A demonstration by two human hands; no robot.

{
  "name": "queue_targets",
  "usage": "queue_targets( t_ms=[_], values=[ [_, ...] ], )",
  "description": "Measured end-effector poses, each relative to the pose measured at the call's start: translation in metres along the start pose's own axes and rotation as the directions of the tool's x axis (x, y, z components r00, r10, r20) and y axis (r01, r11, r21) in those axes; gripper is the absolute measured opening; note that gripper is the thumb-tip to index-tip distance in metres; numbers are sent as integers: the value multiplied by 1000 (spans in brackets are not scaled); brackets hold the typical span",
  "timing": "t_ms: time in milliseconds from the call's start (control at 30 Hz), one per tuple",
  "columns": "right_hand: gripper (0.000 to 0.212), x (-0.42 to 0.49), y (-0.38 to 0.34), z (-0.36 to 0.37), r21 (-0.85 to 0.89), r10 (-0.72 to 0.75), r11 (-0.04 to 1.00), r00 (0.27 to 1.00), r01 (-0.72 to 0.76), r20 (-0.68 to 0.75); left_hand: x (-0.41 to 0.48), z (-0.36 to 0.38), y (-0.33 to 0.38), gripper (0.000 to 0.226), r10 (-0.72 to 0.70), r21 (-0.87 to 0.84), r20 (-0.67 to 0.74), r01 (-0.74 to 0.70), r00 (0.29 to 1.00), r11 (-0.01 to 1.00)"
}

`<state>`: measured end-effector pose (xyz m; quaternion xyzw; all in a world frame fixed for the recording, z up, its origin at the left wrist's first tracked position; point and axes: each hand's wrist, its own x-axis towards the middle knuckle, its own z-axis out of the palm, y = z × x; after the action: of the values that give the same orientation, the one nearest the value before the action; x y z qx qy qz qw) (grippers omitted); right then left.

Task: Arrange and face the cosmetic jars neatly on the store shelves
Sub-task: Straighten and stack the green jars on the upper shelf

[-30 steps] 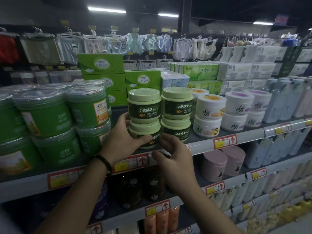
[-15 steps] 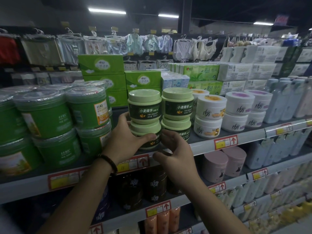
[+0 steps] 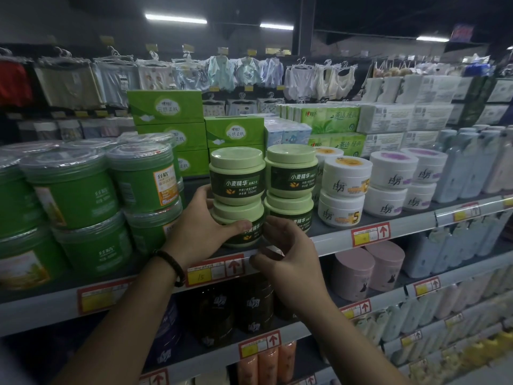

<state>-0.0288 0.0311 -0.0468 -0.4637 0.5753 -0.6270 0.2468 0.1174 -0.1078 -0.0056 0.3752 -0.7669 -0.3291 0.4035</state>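
The person's left hand (image 3: 200, 232) is wrapping round the bottom jar (image 3: 241, 229) of a two-high stack, thumb across its dark label. That hold is probably letting the jar turn label-forward without toppling the top jar (image 3: 236, 175) sitting on it. The right hand (image 3: 290, 255) is hovering with curled fingers at the bottom jar's right flank; in this dim light I can't tell whether it is pinching the jar or holding nothing. The bottom jar is standing at the shelf lip (image 3: 333, 240), directly above the price tag (image 3: 215, 270), with a twin stack (image 3: 290, 176) just right of it, likely the line it is being matched to.
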Motion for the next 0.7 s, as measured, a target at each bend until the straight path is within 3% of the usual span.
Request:
queue_targets(
  t_ms=[167,700],
  values=[
    [80,-3,3,2,7,-28,1000,1000,28,-11,3,-3,-2,100,-1,-7,30,1,1000,1000],
    [70,-3,6,0,-9,-37,999,999,37,-23,0,-4,1,99,-5,0,33,5,999,1000]
  ],
)
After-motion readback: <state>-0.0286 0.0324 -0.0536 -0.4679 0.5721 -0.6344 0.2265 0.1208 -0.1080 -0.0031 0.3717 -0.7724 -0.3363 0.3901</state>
